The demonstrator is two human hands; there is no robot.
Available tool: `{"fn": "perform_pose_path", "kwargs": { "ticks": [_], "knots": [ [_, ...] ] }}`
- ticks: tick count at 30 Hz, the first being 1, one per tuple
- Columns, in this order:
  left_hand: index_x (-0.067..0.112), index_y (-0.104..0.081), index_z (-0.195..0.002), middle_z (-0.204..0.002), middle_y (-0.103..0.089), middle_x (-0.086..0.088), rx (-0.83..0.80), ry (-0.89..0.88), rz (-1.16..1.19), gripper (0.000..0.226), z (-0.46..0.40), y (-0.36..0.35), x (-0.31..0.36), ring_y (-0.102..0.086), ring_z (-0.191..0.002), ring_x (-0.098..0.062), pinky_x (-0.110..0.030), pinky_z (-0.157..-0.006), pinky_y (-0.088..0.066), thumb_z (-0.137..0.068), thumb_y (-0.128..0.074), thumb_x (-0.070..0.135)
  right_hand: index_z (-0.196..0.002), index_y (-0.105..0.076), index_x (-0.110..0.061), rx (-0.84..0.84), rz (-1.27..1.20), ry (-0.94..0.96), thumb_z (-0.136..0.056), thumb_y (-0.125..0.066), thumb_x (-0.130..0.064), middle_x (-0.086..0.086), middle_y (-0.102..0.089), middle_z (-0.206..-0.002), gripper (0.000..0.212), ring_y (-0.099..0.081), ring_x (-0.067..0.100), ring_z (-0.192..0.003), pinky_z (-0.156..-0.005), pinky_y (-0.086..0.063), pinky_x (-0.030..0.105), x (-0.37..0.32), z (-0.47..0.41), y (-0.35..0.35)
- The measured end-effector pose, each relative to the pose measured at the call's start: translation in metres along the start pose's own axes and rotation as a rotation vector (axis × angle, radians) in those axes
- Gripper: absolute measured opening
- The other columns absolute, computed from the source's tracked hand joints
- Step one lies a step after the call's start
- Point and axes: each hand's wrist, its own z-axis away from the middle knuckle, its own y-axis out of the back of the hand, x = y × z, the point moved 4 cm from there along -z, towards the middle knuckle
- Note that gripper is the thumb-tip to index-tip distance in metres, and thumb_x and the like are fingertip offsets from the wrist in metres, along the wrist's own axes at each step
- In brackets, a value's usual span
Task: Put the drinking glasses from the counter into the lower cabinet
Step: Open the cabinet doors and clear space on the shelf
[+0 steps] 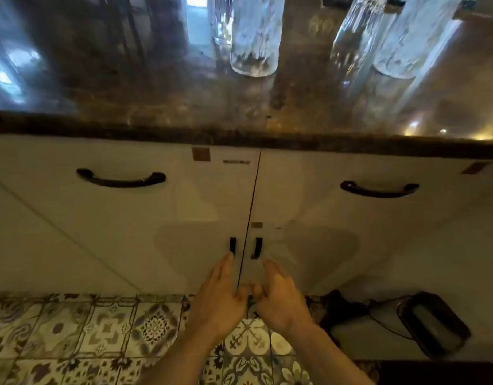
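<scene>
Seen from above, the drinking glasses stand on the dark, glossy stone surface at the top of the view: one ribbed glass near the middle with another glass just behind it to its left, and two more off to the right, a ribbed one touching or just beside a taller clear one; all are blurred and stand well apart from both hands. Under the surface's rounded front edge run two white drawer fronts, the left with a black curved handle and the right with a matching handle. Below them the lower cabinet has two white doors, both closed, meeting at a thin centre seam, so they stand between the glasses and the inside. The left door carries a short black vertical pull, the right door another pull. The left hand reaches forward, fingers straight and loosely together, its fingertips just below the left pull; touching cannot be told. The right hand lies beside it with fingers slightly bent and holds nothing, near the right pull. The two thumbs nearly meet. Patterned floor tiles lie below, and a dark flat device with a thin cable rests on the floor at right, near the right door's foot.
</scene>
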Motion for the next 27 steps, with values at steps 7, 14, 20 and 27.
{"fn": "perform_pose_path", "kwargs": {
  "ticks": [7, 14, 20, 27],
  "knots": [
    [0.031, -0.005, -0.157, -0.164, -0.015, 0.006, 0.114, 0.053, 0.348, 0.066, -0.039, -0.02, -0.004, -0.035, -0.132, -0.007, -0.019, -0.094, -0.026, -0.101, -0.039, 0.025, -0.158, -0.019, -0.02, 0.129, -0.492, -0.089, -0.097, -0.05, -0.014, 0.003, -0.03, -0.161, 0.069, -0.032, 0.019, -0.145, -0.117, -0.03, 0.036, 0.004, -0.034, -0.023],
    [0.035, -0.008, -0.156, -0.164, -0.014, 0.007, 0.105, 0.038, 0.5, 0.072, -0.047, -0.024, -0.012, -0.03, -0.135, -0.005, -0.019, -0.1, -0.023, -0.097, -0.043, 0.013, -0.158, -0.018, -0.02, 0.11, -0.626, -0.141, -0.099, -0.048, -0.013, 0.002, -0.022, -0.164, 0.066, -0.025, 0.02, -0.148, -0.12, -0.026, 0.044, 0.007, -0.045, -0.032],
    [0.036, -0.008, -0.156, -0.164, -0.015, 0.008, 0.019, 0.059, 0.531, 0.075, -0.052, -0.022, -0.024, -0.037, -0.131, -0.006, -0.02, -0.096, -0.029, -0.096, -0.043, 0.011, -0.156, -0.024, -0.018, 0.115, -0.647, -0.15, -0.097, -0.049, -0.003, 0.001, -0.03, -0.159, 0.066, -0.029, 0.016, -0.144, -0.118, -0.028, 0.039, 0.003, -0.042, -0.031],
    [0.036, -0.013, -0.155, -0.163, -0.021, 0.007, -0.046, -0.012, 0.531, 0.078, -0.035, -0.019, -0.037, -0.028, -0.143, -0.011, -0.029, -0.106, -0.034, -0.093, -0.045, 0.003, -0.146, -0.038, -0.026, 0.096, -0.697, -0.139, -0.093, -0.047, 0.005, -0.009, -0.044, -0.135, 0.062, -0.038, 0.005, -0.124, -0.1, -0.032, 0.028, 0.004, -0.021, -0.032]
  ]
}}
